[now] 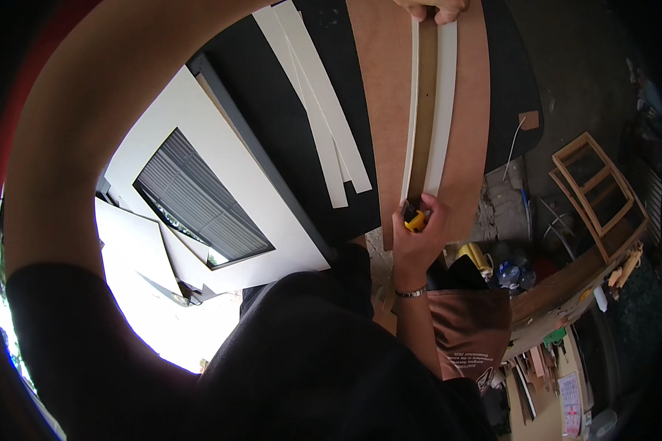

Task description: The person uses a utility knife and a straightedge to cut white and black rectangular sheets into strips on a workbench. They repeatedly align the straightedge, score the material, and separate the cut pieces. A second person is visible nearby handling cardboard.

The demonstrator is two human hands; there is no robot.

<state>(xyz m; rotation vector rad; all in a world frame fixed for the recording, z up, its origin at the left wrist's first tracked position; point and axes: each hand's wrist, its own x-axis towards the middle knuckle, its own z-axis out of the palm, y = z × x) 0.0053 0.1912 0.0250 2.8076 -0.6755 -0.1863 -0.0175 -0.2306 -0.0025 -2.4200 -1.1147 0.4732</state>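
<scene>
Pinning 2 white strips [443,110] parallel on the brown board [375,95], tape running in the gap between them. Right hand [418,234] at 6 o'clock clamps the yellow tape case [414,219] at the near ends; left hand [430,9] at 12 pinches the far ends, keeping everything straight. Spare strips [324,103] lie at 9 on the desk [272,110].

A long white trim strip [440,103] lies on a brown fibreboard sheet [379,88] over a black tabletop [287,125]. The small tape measure [413,219] is yellow and black (the grey louvred panel [198,202] shows fine stripes).
</scene>
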